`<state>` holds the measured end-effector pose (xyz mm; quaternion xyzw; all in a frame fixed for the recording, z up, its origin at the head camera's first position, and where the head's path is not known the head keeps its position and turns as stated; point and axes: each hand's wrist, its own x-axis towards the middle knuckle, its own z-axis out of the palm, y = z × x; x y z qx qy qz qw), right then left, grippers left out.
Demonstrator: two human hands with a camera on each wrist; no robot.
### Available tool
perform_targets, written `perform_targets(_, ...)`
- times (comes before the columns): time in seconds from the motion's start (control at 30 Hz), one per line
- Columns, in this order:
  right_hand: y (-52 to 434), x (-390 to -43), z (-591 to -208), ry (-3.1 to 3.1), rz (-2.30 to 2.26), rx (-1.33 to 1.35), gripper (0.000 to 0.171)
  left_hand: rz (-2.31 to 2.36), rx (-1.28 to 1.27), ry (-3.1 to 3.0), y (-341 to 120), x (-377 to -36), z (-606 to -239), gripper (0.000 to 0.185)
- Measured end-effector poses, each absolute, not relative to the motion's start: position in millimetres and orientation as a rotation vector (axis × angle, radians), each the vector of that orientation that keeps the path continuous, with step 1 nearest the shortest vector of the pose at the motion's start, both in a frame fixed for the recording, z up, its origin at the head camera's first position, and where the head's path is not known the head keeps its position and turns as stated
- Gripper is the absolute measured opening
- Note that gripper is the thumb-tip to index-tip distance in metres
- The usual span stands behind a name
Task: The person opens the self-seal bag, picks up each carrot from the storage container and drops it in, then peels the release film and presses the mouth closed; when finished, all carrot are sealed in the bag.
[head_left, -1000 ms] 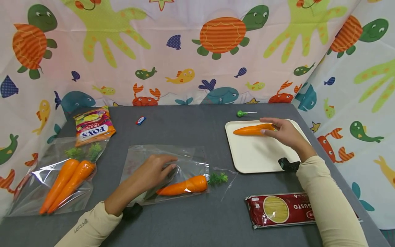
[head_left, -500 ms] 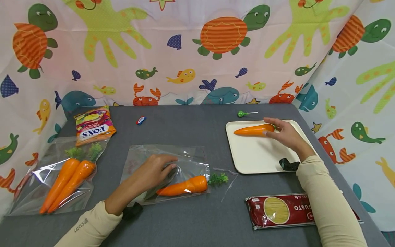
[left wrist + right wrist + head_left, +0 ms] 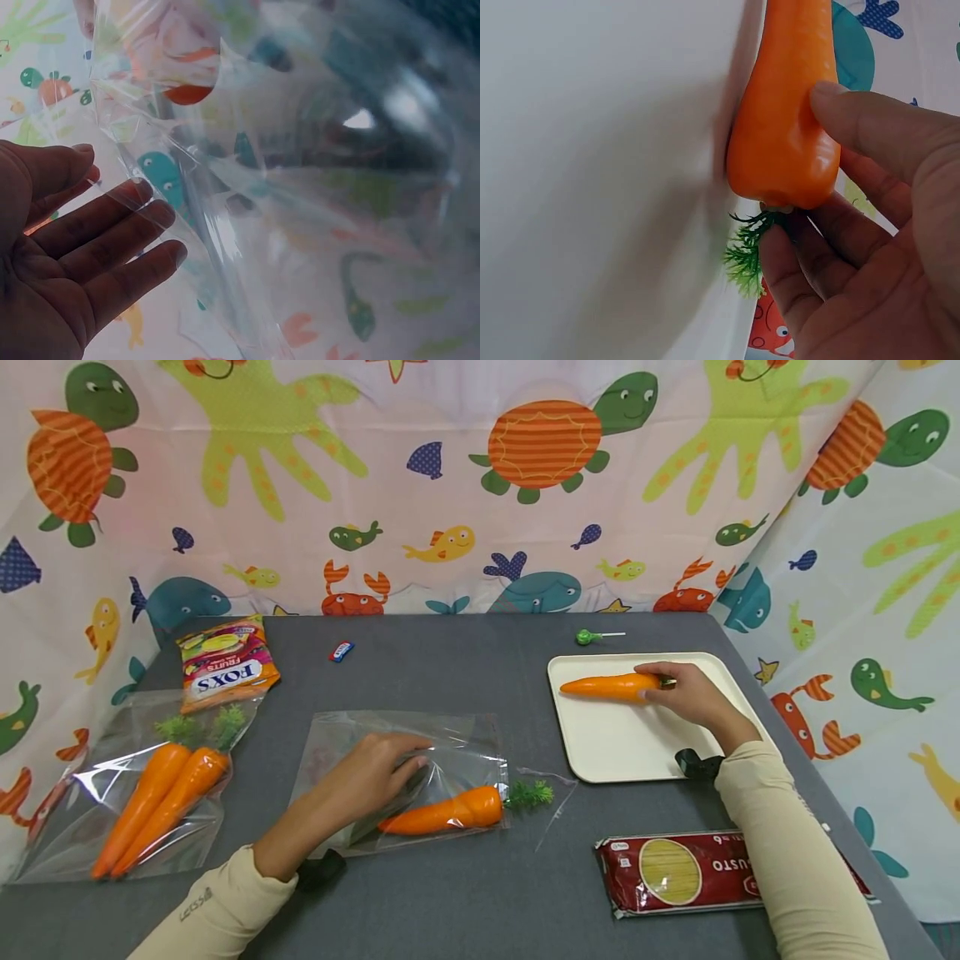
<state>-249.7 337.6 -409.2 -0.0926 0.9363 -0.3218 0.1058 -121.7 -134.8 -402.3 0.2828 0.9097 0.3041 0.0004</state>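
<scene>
The right hand (image 3: 686, 696) reaches over the white tray (image 3: 600, 743), its thumb and fingers curled round the thick, leafy end of a carrot (image 3: 609, 687) that lies near the tray's far edge, tip pointing left. The left hand (image 3: 371, 777) lies flat, fingers straight, pressing on a clear zip bag (image 3: 450, 739) at the middle of the grey table (image 3: 465, 893). That bag holds one carrot, its green top (image 3: 529, 794) poking out of the bag's right end; from the wrist view the plastic is mostly glare, so how the bag's mouth sits is hard to tell. At the table's left edge a second clear bag (image 3: 112, 827) holds two carrots. Behind it lies a Fox's sweets packet (image 3: 227, 666). A lollipop (image 3: 588, 636) rests by the far edge, a spaghetti packet (image 3: 690, 870) near the front right corner. Sea-creature cloth (image 3: 480, 485) hangs all round.
</scene>
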Motion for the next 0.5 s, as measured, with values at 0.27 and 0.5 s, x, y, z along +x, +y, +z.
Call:
perform_targets(0.27,335.1,-249.0,-408.1,2.761,-0.906,-0.335,0.051,0.953,0.885,2.854,-133.6,-122.6,-398.9,0.026)
perform_targets(0.5,334.5,-245.9,-410.3,2.808,-0.793,-0.285,0.052,0.956,0.901,2.862,-132.7,-122.7,-400.5,0.025)
